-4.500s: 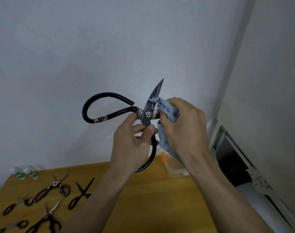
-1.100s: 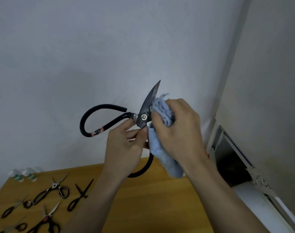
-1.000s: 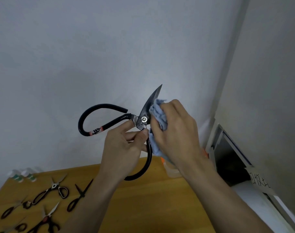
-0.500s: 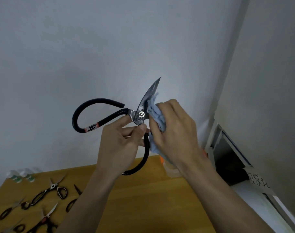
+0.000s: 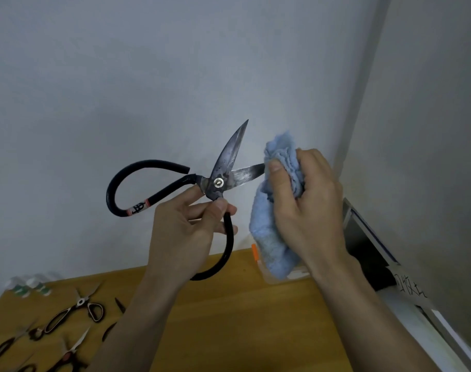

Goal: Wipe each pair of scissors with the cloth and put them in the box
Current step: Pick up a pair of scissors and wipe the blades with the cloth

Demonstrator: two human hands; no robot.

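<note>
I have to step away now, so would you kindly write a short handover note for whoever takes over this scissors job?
Left hand holds the big black-handled scissors near the pivot, blades open, raised above the table.
Right hand grips the blue cloth, pinched at the lower blade's tip.
Box sits at the table's far edge, mostly hidden behind the cloth.
Done: unclear.
Left: finish wiping this pair, box it, then the other scissors on the table's left.
</note>
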